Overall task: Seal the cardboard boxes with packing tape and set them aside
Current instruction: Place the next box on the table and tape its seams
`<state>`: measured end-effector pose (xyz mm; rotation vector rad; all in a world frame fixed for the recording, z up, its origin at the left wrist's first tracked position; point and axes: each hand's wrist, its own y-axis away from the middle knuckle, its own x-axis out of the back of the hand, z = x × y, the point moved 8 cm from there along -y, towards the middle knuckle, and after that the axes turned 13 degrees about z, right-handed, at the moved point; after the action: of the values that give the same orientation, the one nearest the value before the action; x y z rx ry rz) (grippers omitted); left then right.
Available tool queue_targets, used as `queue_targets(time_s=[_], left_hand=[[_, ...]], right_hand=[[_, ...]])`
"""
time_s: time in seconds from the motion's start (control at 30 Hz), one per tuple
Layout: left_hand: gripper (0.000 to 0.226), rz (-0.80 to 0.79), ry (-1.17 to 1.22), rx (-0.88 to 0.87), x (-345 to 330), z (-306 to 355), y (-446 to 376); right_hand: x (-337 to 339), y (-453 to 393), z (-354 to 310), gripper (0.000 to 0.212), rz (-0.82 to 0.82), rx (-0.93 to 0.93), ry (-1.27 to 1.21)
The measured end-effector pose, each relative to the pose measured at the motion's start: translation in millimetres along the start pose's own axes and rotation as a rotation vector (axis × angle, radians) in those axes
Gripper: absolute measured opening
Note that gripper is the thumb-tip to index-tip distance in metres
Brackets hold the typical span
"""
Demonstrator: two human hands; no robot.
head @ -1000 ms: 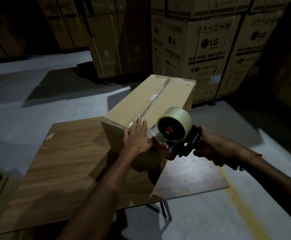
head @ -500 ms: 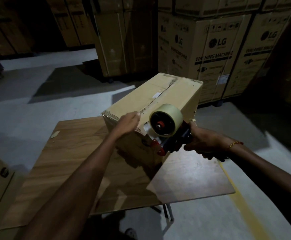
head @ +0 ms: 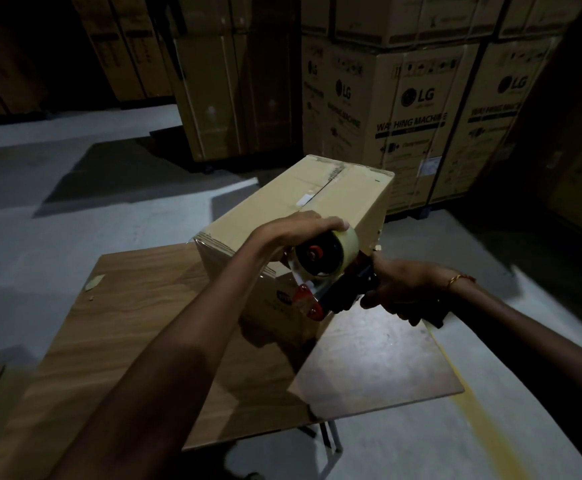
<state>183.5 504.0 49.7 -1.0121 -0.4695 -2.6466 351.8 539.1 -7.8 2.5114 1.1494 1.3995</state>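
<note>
Dim storeroom; box (head: 320, 216) on wooden bench (head: 137, 327); left hand (head: 296, 230) fingers curl over tape roll (head: 334, 251), right hand (head: 404, 289) apparently grips dispenser handle

A plain brown cardboard box (head: 303, 216) stands on a wooden table top, set at an angle with one corner towards the viewer; its top flaps are closed and meet along a centre seam that bears a small white label and some worn strips of old tape at the far end. In front of its near face is a tape dispenser (head: 320, 271) with a black frame, red parts and a roll of clear, pale tape (head: 331, 252) mounted on it.
</note>
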Motion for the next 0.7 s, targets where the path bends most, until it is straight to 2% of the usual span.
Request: queue_targets(time_s=[0.13,0.27,0.43,0.53,0.7], left_hand=[[0.050,0.019,-0.020,-0.086,-1,12,-3],[0.044,0.001,0.027,-0.125,-15,-7,8],[0.067,0.119,0.085,-0.099,-32,-47,11],[0.081,0.124,0.121,-0.094,-36,-46,16],[0.100,0.119,0.133,-0.164,-61,-50,34]], right_hand=[[-1,3,1,0.047,-0.015,-0.031,-0.022],[-14,0,5,0.046,0.029,-0.014,0.174],[-31,-6,20,0.057,0.179,0.104,0.300],[-28,-9,30,0.060,0.237,0.168,0.234],[-32,-1,62,0.066,0.214,0.182,0.015]])
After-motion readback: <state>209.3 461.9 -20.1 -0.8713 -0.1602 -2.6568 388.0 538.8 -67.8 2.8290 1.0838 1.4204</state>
